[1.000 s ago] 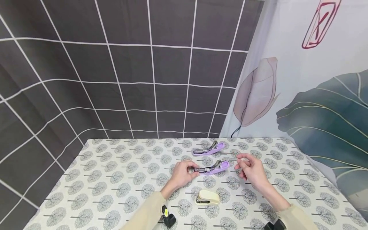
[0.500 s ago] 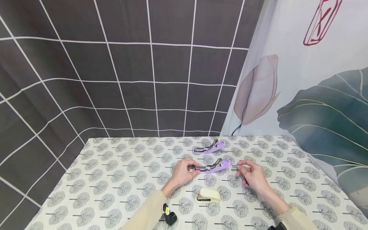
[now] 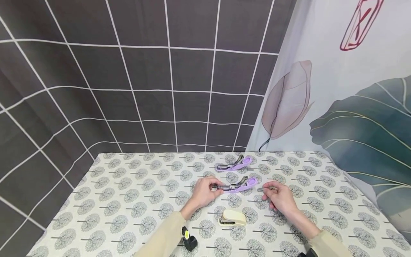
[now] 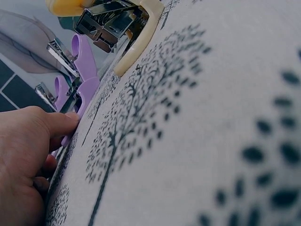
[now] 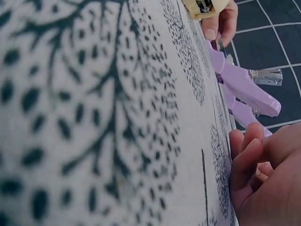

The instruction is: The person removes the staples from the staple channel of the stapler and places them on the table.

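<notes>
My left hand (image 3: 203, 192) holds the left end of a purple stapler (image 3: 249, 183) between thumb and fingers. The stapler lies on the table with its metal top arm raised; in the left wrist view my thumb (image 4: 63, 123) presses against its purple base. To the right, my right hand (image 3: 280, 197) pinches a small grey strip, apparently staples (image 3: 260, 189), just off the stapler's right end. In the right wrist view the fingers (image 5: 247, 157) are curled and the strip is hidden.
Behind the held stapler lies a second purple stapler (image 3: 244, 162), also opened up, with a thin grey strip (image 3: 250, 169) by its right end. A small cream stapler (image 3: 237, 216) sits nearer the front. The tree-print cloth (image 3: 128, 214) covers the table.
My right hand has shifted slightly toward me with the grey strip, which now angles downward. The left hand stays on the purple stapler, nearly still.
</notes>
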Available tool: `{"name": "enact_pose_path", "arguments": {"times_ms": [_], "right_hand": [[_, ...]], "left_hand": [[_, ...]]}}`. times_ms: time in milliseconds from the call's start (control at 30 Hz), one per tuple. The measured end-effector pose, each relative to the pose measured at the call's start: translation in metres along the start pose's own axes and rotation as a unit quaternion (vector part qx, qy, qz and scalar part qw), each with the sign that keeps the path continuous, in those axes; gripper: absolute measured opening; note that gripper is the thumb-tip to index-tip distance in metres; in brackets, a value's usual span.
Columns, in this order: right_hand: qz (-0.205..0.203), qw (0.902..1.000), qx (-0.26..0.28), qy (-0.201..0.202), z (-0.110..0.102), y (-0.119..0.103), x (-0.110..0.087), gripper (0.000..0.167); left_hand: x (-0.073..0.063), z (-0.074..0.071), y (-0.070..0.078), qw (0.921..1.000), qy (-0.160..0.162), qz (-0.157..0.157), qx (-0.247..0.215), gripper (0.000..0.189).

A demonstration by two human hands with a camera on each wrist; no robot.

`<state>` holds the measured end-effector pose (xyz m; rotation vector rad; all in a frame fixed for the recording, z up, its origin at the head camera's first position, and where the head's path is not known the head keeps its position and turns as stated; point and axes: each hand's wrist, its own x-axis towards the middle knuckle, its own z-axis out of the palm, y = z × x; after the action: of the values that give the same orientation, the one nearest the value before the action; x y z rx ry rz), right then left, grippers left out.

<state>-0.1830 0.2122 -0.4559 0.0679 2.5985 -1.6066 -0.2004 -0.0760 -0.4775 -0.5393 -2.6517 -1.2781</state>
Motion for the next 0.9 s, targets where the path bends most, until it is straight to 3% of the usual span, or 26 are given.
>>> {"name": "enact_pose_path", "arguments": {"times_ms": [500,900], "right_hand": [[0.009,0.9996,-0.029,0.001,-0.002,-0.005,0.001,0.02],[0.023,0.9997,0.01,0.001,-0.004,-0.004,-0.009,0.029]], "left_hand": [[0.002,0.001,0.001,1.0,0.001,0.005,0.006,0.017],[-0.001,0.001,-0.003,0.9998,0.001,0.005,-0.017,0.018]]}}
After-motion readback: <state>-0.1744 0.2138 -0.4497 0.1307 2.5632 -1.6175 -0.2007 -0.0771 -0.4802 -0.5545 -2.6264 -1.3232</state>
